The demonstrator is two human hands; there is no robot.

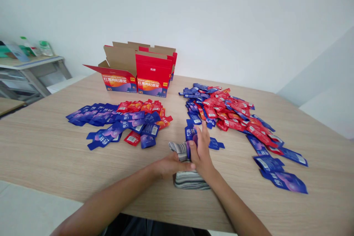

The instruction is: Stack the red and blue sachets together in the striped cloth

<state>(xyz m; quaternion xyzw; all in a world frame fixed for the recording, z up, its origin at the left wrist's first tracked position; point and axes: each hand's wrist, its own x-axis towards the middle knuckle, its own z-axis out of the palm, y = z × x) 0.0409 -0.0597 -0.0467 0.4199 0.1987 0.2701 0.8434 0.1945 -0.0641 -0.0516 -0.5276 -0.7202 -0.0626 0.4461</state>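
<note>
Low over the table's front, my left hand (173, 165) is closed around a grey striped cloth (179, 148), its thumb pointing right. A narrow strip of a blue-purple pouch (188, 151) shows between the cloth and my right hand (203, 151). My right thumb presses at that pouch while the fingers reach upward; most of the pouch is hidden. More striped cloth (190, 180) lies folded on the table beneath both hands. Just behind my right hand, a blue pouch (189, 132) and another blue pouch (215, 143) lie flat on the table.
Red and blue pouches (146, 118) are spread at left; a larger mixed pile (221, 107) lies at right, trailing toward several blue pouches (282, 177). Open red cartons (152, 73) stand at the back. A side table (30, 62) with bottles is far left.
</note>
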